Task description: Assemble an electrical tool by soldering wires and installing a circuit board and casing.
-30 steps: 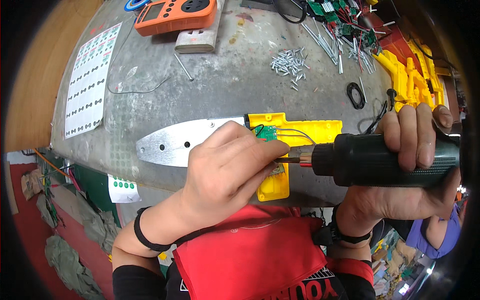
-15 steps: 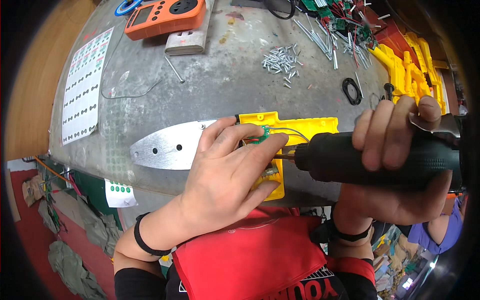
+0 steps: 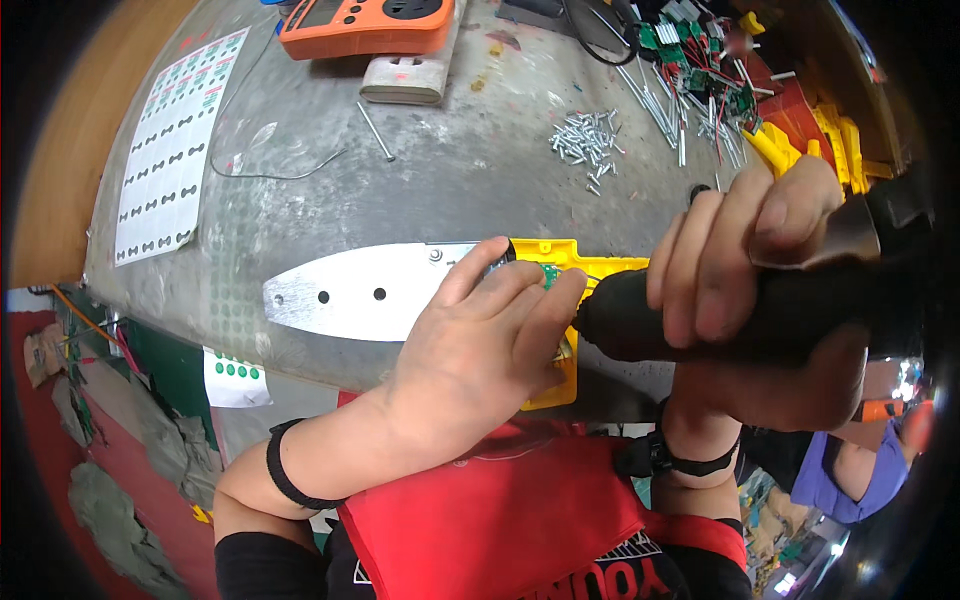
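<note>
My right hand (image 3: 740, 260) is wrapped round a black power screwdriver (image 3: 640, 312), its nose pointing left at a yellow plastic housing half (image 3: 547, 247). My left hand (image 3: 480, 325) lies over the left part of that housing, fingers bent and gripping it. Beside the fingertips shows a bit of green circuit board (image 3: 550, 274) inside the housing. A flat silver metal blade (image 3: 345, 290) with a rounded tip and round holes sticks out to the left. The driver's tip and whatever it touches are hidden behind my left fingers.
Loose screws (image 3: 586, 140) form a pile at the back. Behind it lie metal rods (image 3: 650, 95) and wired circuit boards (image 3: 690, 50). More yellow housings (image 3: 785, 150) stand at the right. An orange meter (image 3: 368, 27), a power strip (image 3: 405, 78), a long screw (image 3: 376, 132) and a sticker sheet (image 3: 180, 140) lie left.
The screwdriver has moved left and closer to my left hand, and its bit no longer shows. My left fingers have drawn closer together over the housing. The whole view has shifted slightly.
</note>
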A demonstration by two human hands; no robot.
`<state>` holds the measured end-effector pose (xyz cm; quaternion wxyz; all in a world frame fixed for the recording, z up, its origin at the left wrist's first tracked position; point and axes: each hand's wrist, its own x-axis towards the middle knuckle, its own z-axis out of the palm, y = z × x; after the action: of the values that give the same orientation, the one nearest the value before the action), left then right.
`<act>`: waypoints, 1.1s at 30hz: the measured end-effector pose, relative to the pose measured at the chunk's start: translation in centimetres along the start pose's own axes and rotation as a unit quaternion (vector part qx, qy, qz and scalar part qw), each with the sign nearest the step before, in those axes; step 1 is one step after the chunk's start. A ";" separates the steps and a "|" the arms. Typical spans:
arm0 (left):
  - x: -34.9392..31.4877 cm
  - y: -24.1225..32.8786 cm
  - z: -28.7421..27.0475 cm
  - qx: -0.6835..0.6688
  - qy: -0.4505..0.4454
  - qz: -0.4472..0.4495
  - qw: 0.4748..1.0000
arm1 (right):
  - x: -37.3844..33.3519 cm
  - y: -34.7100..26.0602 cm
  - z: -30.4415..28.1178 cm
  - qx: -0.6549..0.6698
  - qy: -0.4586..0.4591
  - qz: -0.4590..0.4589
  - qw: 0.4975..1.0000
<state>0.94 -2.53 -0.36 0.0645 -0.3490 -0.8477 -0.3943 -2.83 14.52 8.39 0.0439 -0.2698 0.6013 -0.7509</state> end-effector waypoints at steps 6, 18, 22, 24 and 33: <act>-0.2 -0.2 0.5 0.036 0.001 0.008 0.999 | -0.6 1.5 -1.1 -0.012 -0.035 -0.078 0.996; 0.0 0.2 0.1 0.027 -0.033 -0.028 0.999 | -2.7 0.9 -2.1 0.067 0.126 -0.087 0.986; -0.5 -0.3 -1.9 -0.033 -0.014 0.009 0.999 | -6.5 -7.1 -7.9 0.009 0.165 -0.108 0.980; -1.5 -1.8 -3.3 0.000 0.052 0.021 0.998 | -9.4 -10.6 -12.7 -0.083 0.251 -0.011 0.964; -2.4 -3.5 -6.2 0.181 -0.048 -0.080 0.979 | -36.4 -16.8 -43.9 -0.781 0.367 0.279 0.422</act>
<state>-0.48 -9.80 0.72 0.0544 -0.2807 -0.9324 -0.2209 12.36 71.89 5.32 -0.2031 0.2950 0.9314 0.0656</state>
